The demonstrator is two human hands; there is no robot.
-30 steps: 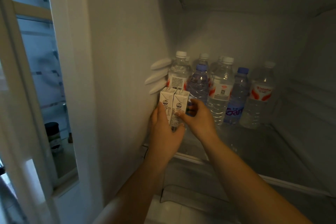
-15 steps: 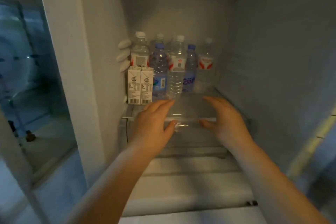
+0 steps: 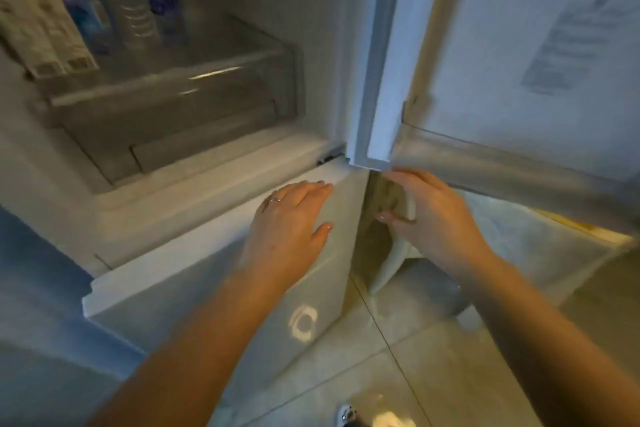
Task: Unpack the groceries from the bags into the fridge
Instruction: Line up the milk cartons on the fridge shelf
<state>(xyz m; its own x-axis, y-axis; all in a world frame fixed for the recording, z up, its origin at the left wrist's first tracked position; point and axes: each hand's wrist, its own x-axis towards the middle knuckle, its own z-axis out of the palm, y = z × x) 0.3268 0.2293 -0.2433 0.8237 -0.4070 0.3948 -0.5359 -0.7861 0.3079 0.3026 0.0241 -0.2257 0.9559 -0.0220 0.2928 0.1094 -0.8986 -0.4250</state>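
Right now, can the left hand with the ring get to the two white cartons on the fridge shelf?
Probably yes. The left hand is open and holds nothing, and nothing stands in front of the white cartons up on the shelf.

Pale tiled floor (image 3: 398, 350) with dark grout lines running diagonally, under dim, cool light. A warmer yellow patch of light (image 3: 588, 229) falls at the right edge, and a small bright ring-shaped reflection (image 3: 303, 322) shows low at the centre. A bluish-grey wall surface (image 3: 41, 288) fills the lower left corner.
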